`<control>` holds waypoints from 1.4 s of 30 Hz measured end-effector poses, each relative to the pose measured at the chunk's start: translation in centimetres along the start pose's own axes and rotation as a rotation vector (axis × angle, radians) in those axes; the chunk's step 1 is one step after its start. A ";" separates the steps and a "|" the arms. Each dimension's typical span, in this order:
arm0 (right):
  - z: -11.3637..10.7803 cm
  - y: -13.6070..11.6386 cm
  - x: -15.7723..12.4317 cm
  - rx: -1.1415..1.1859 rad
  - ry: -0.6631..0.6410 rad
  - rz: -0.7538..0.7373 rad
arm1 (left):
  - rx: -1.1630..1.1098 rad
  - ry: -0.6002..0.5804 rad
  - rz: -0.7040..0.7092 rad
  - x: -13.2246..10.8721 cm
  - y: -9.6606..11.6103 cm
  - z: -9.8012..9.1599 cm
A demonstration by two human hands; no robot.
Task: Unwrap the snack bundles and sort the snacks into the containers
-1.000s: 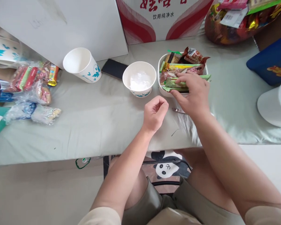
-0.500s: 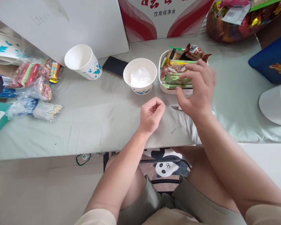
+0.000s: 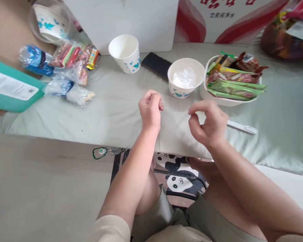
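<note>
My left hand (image 3: pixel 150 109) is a closed fist resting at the front edge of the pale green cloth (image 3: pixel 111 114), with nothing visible in it. My right hand (image 3: pixel 208 122) hovers beside it, fingers curled in and thumb near the index finger, and looks empty. Just beyond the hands stands a white paper bowl (image 3: pixel 185 80) with something clear inside. To its right, a white dish (image 3: pixel 224 101) holds several wrapped snack bars (image 3: pixel 233 85). A thin white utensil (image 3: pixel 242 127) lies on the cloth right of my right hand.
A tilted paper cup (image 3: pixel 125 52) and a black phone (image 3: pixel 156 64) lie further back. Bagged snacks (image 3: pixel 70 67) and a teal box (image 3: pixel 12 89) sit at the left. Cardboard boxes (image 3: pixel 131 20) line the back, with a bag of sweets (image 3: pixel 288 37) at the far right. A panda-print stool (image 3: pixel 176 174) is below.
My right hand has lifted off the snack bars in the dish and pulled back towards me, with its fingers curling in. The view has swung left. The left fist has kept its place.
</note>
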State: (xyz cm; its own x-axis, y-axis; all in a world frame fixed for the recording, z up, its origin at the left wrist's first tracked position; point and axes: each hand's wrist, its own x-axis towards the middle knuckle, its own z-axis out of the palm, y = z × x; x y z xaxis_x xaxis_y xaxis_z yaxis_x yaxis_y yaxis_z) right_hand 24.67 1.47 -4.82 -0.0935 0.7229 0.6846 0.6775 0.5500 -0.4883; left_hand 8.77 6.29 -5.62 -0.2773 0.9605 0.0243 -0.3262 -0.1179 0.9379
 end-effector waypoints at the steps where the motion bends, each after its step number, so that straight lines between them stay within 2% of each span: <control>1: 0.6 -0.7 -0.4 0.045 -0.041 -0.023 | -0.019 0.050 -0.019 0.4 0.5 -0.8; 5: 2.9 -3.1 -1.8 0.116 -0.221 -0.016 | -0.037 0.221 -0.035 2.1 2.7 -4.1; 8: 5.8 -4.5 -1.1 0.115 -0.341 0.062 | -0.022 0.314 0.067 3.0 4.3 -6.8; 10: 9.0 -5.3 0.4 0.141 -0.419 0.091 | -0.049 0.413 0.150 3.4 5.2 -8.5; 12: 13.1 -6.1 2.6 0.189 -0.496 0.087 | -0.106 0.523 0.198 3.8 6.1 -10.1; 16: 21.8 -8.5 7.1 0.207 -0.666 0.079 | -0.188 0.678 0.183 4.3 7.3 -12.7; 18: 25.2 -10.4 8.6 0.202 -0.725 0.038 | -0.186 0.722 0.172 4.6 7.5 -13.8; 21: 28.8 -13.6 9.4 0.090 -0.788 0.037 | -0.114 0.719 0.169 4.7 7.2 -15.2; 25: 30.5 -15.9 8.6 -0.078 -0.806 0.066 | -0.010 0.500 0.178 4.5 6.1 -16.8; 27: 30.2 -15.7 8.2 -0.033 -0.763 0.081 | -0.027 0.468 0.184 4.3 5.7 -17.3; 30: 28.0 -14.0 7.4 0.107 -0.668 0.067 | -0.048 0.533 0.214 4.1 5.5 -17.5; 33: 23.0 -11.5 5.7 0.169 -0.586 0.058 | -0.016 0.526 0.205 3.8 5.8 -16.7; 35: 18.4 -9.4 3.7 0.233 -0.518 0.102 | 0.001 0.443 0.181 3.3 6.2 -15.5; 36: 15.9 -8.3 2.5 0.308 -0.501 0.168 | 0.011 0.361 0.176 3.0 6.3 -14.6; 38: 11.2 -6.1 0.0 0.471 -0.471 0.353 | 0.060 0.110 0.182 2.2 6.3 -12.5; 40: 7.3 -4.4 -2.3 0.568 -0.364 0.492 | 0.168 -0.200 0.203 1.2 5.7 -10.2; 42: 4.4 -3.0 -3.8 0.606 -0.220 0.564 | 0.308 -0.497 0.219 0.1 4.5 -7.9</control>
State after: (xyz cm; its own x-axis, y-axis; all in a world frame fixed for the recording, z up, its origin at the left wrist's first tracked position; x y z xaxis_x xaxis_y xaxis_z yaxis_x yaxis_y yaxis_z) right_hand 19.77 -1.12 -8.37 -0.0411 0.9859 0.1622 0.1643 0.1668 -0.9722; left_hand 0.13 3.83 -4.16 0.1693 0.9335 0.3162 -0.0129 -0.3187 0.9478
